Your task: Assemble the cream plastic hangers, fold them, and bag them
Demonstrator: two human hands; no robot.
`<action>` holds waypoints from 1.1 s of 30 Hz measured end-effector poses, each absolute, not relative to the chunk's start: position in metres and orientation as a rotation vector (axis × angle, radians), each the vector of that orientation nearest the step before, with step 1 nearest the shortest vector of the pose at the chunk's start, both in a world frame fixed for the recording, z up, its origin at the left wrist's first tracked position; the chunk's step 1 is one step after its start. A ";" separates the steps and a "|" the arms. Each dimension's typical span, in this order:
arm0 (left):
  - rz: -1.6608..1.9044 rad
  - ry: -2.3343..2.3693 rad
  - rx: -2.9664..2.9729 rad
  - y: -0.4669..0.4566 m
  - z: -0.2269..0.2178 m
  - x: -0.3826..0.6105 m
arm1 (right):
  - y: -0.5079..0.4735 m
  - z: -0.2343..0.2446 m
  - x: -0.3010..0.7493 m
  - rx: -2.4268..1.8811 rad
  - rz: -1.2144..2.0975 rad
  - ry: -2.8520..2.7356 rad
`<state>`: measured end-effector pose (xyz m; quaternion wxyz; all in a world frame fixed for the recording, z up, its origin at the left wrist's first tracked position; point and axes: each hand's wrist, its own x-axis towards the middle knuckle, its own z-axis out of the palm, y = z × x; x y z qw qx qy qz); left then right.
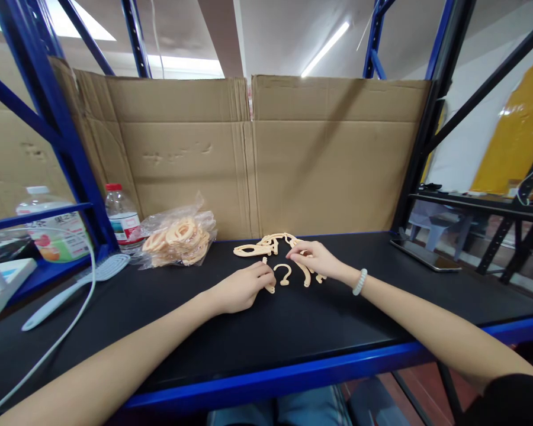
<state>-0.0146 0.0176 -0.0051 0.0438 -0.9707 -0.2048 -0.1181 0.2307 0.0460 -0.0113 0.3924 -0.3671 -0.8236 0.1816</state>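
Observation:
Beige plastic parts that look like pieces of folding clothes hangers lie on the black tabletop (337,307). My left hand (244,287) has its fingers closed on a small beige hanger part (270,289), whose ends stick out past the fingers. Between the hands rests a hanger hook (285,273) shaped like a question mark. My right hand (317,258), with a pale beaded bracelet (360,282) at the wrist, is curled above a curved hanger arm (304,274); its fingertips partly hide what is under them. Farther back lies a folded hanger (253,250).
A clear bag of beige hanger parts (182,239) sits at the back left, beside a red-capped bottle (123,216). A pale fly swatter (82,287) and a white cable (77,319) lie at left. A phone-like slab (425,255) rests at right. Cardboard (328,160) walls the back.

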 end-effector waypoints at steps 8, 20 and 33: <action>-0.345 -0.626 -2.903 0.013 -0.001 -0.011 | 0.079 -0.010 0.272 -1.237 0.223 -1.871; -0.356 -0.561 -2.878 0.011 0.001 -0.010 | 0.090 -0.031 0.282 -1.500 0.117 -2.103; -0.353 -0.684 -2.849 0.019 -0.002 -0.016 | 0.099 -0.040 0.284 -1.487 0.320 -1.705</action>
